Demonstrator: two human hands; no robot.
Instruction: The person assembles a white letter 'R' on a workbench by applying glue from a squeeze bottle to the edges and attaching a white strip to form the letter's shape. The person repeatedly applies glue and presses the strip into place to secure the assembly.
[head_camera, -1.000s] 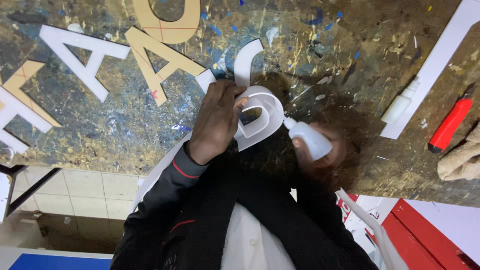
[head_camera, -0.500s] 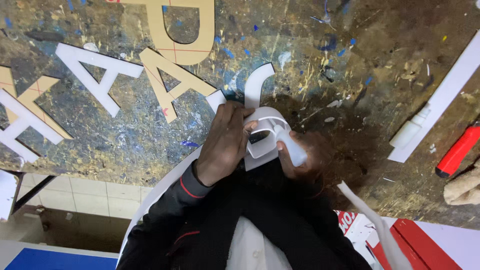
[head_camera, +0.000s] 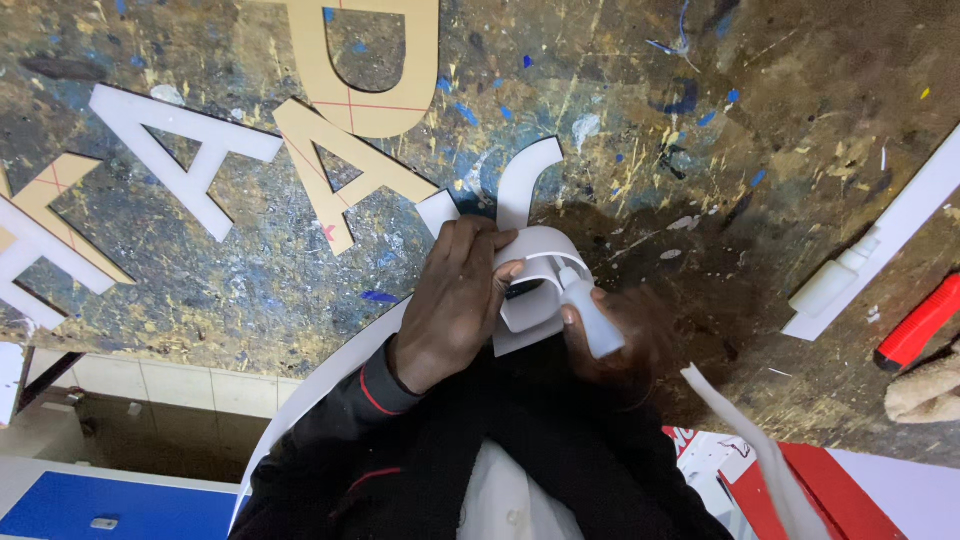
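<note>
My left hand (head_camera: 455, 300) presses down on a curved white letter piece (head_camera: 535, 255) with a bent white strip along its edge, fingers wrapped over its rim. My right hand (head_camera: 620, 335) holds a small white squeeze bottle (head_camera: 590, 315), with its nozzle touching the inside of the curved strip. Both hands work at the near edge of the paint-spattered workbench (head_camera: 650, 130). A long white strip (head_camera: 320, 385) runs from the piece down past my left sleeve.
Flat cut-out letters lie on the bench: a white one (head_camera: 185, 160), two tan ones (head_camera: 335, 165) (head_camera: 375, 60), more at the far left (head_camera: 40, 235). A white bar (head_camera: 880, 245) and a red-handled tool (head_camera: 920, 320) lie at the right. A red and white box (head_camera: 800, 480) sits below.
The view has shifted slightly. My right hand has brought the bottle's nozzle in against the curved strip, and my left hand has stayed clamped on the white piece.
</note>
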